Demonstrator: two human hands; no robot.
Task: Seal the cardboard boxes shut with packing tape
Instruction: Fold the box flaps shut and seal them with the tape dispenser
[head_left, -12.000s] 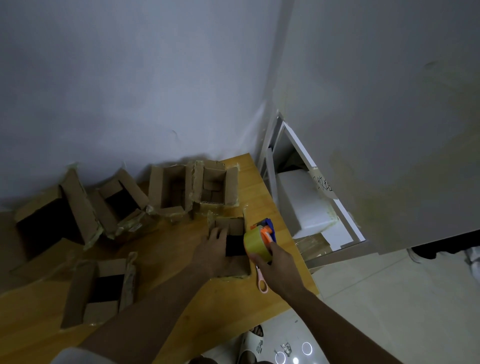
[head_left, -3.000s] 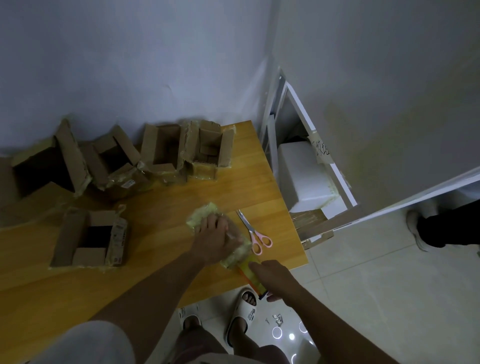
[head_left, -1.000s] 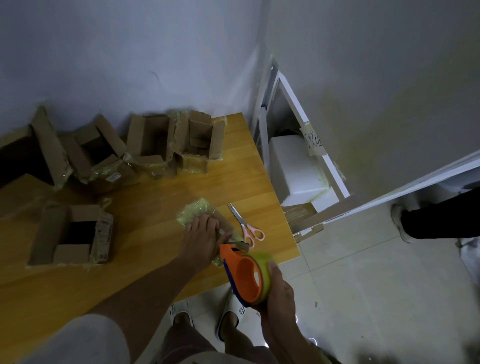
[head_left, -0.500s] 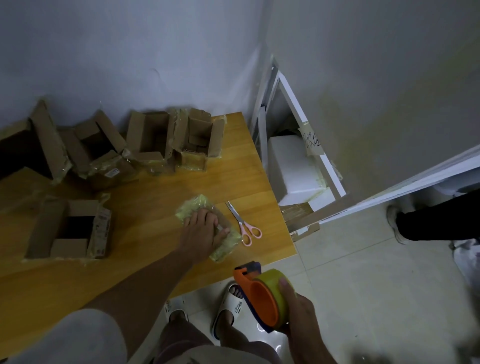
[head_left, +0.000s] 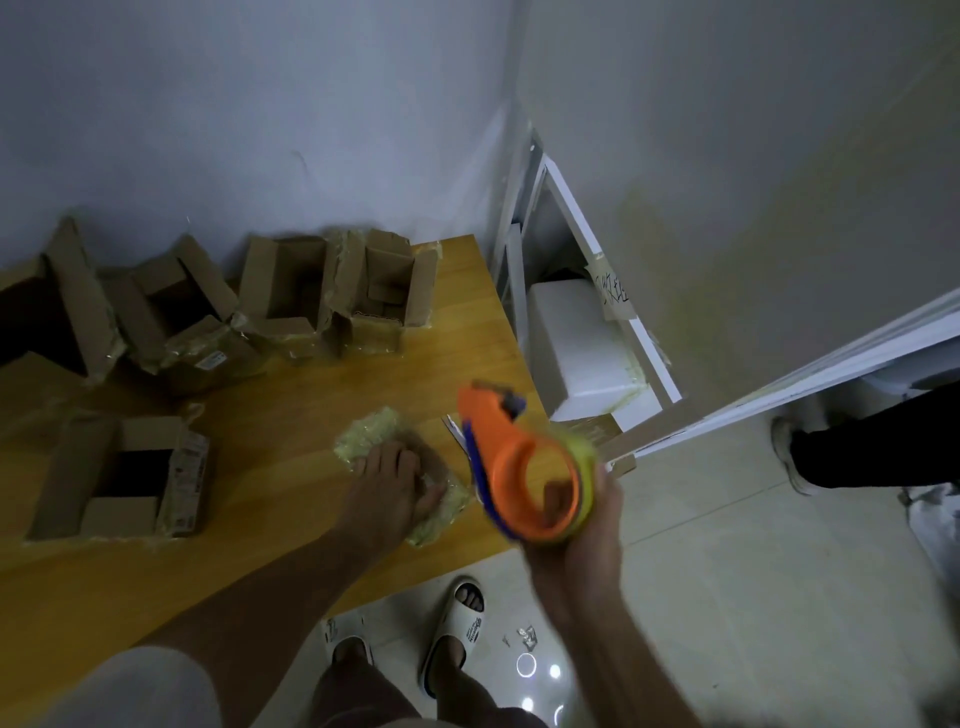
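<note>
A small cardboard box wrapped in yellowish tape lies near the wooden table's right front corner. My left hand presses flat on top of it, fingers spread. My right hand grips an orange and blue tape dispenser with a yellow roll, raised in the air just right of the box and blurred by motion. Scissors are mostly hidden behind the dispenser.
Several open cardboard boxes stand along the wall at the back, and another open box lies at the left. A white shelf frame holding a white foam box stands right of the table. Another person's leg is at far right.
My right hand has lifted the tape dispenser from below the table edge up beside the box, covering the scissors. My left hand stays pressed on the taped box.
</note>
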